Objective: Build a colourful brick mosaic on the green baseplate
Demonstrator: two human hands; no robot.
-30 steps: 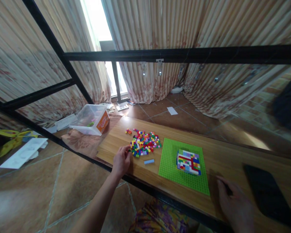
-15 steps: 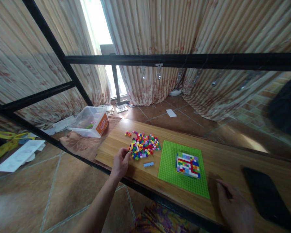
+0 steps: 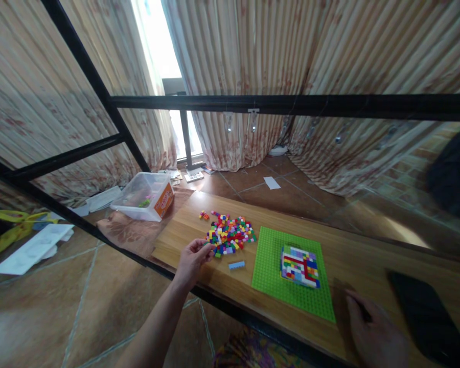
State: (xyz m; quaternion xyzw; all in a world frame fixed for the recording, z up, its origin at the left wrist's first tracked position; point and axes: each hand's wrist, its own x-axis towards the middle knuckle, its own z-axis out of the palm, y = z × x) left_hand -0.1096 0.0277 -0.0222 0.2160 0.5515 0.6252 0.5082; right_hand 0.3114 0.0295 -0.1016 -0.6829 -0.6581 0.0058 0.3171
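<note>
My left hand (image 3: 194, 256) is at the near left edge of a pile of small loose toy bricks (image 3: 233, 236). Its thumb and fingers are pinched together, and whatever is between them is too small to make out. Just right of that hand lies a light blue long brick (image 3: 236, 265), apart from the pile. A green baseplate (image 3: 267, 271) carries a flat block of multicoloured bricks (image 3: 299, 267) with red lines on top. To the right of the baseplate, my right hand (image 3: 377, 329) rests on the wooden table with curled fingers; the inside of its grip is hidden.
A black phone (image 3: 425, 312) lies right of my right hand. Two or three joined bricks (image 3: 204, 215) sit beyond the pile. Past the table's left end stands a clear plastic box (image 3: 141, 197) with an orange label. A black metal bar (image 3: 291, 105) crosses above the table's far side.
The whole view has shifted slightly, so everything sits a little lower. My left fingers have moved a little over the pile's edge. My right hand keeps its place beside the baseplate.
</note>
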